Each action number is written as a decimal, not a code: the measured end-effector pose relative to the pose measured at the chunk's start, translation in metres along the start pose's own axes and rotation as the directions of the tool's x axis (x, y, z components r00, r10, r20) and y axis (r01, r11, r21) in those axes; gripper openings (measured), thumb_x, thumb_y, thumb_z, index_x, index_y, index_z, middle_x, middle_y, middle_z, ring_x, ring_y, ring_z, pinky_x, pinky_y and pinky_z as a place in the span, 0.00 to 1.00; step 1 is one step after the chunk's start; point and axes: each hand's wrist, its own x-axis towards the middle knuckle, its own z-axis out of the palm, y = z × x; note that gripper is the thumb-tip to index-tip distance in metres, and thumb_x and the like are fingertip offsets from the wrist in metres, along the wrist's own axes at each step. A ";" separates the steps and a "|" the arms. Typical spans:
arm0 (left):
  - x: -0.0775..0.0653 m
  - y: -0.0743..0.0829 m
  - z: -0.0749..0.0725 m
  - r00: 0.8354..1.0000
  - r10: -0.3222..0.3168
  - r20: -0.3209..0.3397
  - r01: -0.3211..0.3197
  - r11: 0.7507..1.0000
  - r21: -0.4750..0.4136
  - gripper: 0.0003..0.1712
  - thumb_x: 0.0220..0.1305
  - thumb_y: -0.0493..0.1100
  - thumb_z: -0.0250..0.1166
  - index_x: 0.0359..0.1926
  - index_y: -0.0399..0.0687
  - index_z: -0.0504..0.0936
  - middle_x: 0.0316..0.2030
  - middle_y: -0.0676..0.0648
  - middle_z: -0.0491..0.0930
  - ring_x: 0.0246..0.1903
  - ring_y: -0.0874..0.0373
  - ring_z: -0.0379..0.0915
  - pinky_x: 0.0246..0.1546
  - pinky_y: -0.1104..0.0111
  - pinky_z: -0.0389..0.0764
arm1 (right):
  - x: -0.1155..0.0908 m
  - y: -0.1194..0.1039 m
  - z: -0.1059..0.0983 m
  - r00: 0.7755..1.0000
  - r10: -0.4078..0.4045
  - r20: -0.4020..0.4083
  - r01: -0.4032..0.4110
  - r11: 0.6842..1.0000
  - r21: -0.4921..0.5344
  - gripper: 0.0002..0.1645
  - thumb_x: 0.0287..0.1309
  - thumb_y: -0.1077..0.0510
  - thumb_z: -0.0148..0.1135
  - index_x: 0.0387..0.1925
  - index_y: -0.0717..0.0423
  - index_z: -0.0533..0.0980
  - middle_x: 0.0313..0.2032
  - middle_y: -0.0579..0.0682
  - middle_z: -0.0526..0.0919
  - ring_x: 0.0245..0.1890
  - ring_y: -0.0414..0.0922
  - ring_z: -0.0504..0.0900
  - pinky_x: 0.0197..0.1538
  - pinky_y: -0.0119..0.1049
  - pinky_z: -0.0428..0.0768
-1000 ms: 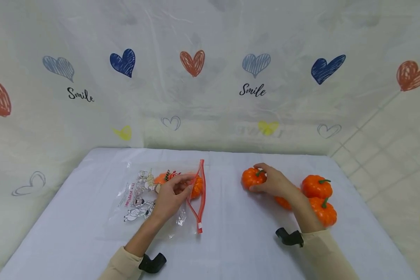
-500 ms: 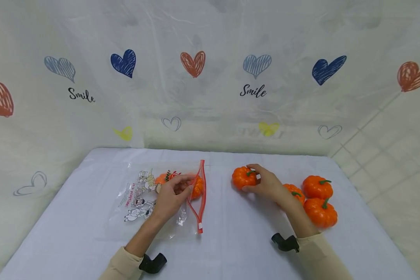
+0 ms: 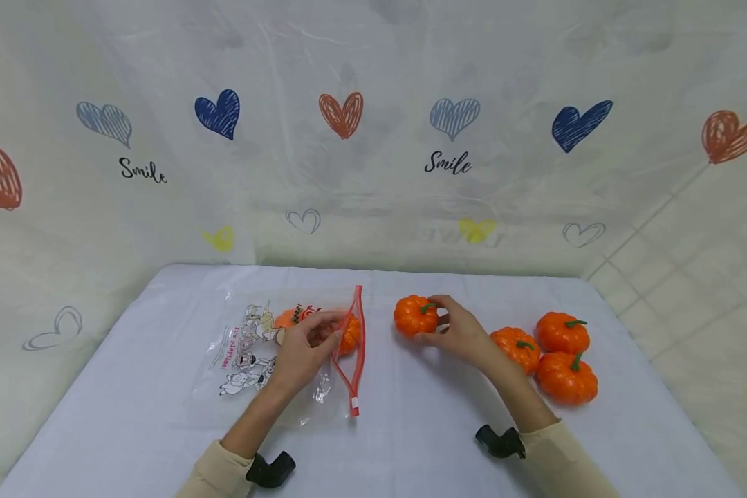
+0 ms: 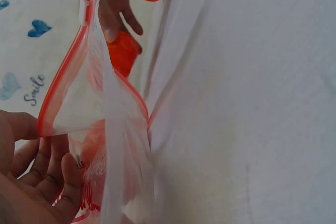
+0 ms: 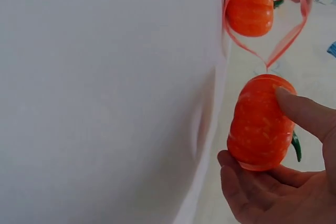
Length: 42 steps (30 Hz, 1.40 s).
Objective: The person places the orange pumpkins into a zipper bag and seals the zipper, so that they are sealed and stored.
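Observation:
My left hand (image 3: 305,349) pinches the upper edge of a clear zip bag (image 4: 79,98) between thumb and fingers, so its red-rimmed mouth gapes toward the right. Inside the bag, close to the mouth, lies an orange toy pumpkin (image 5: 252,6); another orange shape (image 3: 284,319) shows through the printed plastic behind it. My right hand (image 3: 457,335) holds a second toy pumpkin (image 3: 415,316) with a green stem, thumb on one side and fingers on the other. In the head view that pumpkin is just right of the bag's mouth, apart from it.
Three more toy pumpkins sit grouped on the right of the white-covered table (image 3: 411,429): one on the left (image 3: 515,348), one at the back (image 3: 562,333) and one in front (image 3: 568,379). A heart-printed sheet (image 3: 373,173) hangs behind the table.
My right hand has carried its pumpkin leftward toward the bag's mouth, uncovering the pumpkins on the right. The left hand and the bag have stayed in place.

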 end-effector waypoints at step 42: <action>0.000 -0.005 -0.002 0.999 0.033 -0.001 -0.033 0.999 -0.002 0.16 0.70 0.41 0.69 0.58 0.54 0.86 0.42 0.47 0.84 0.39 0.53 0.77 0.38 0.78 0.79 | -0.005 -0.034 0.049 0.999 -0.024 0.023 0.021 0.992 0.125 0.45 0.54 0.54 0.80 0.70 0.53 0.68 0.67 0.54 0.77 0.58 0.51 0.82 0.58 0.46 0.87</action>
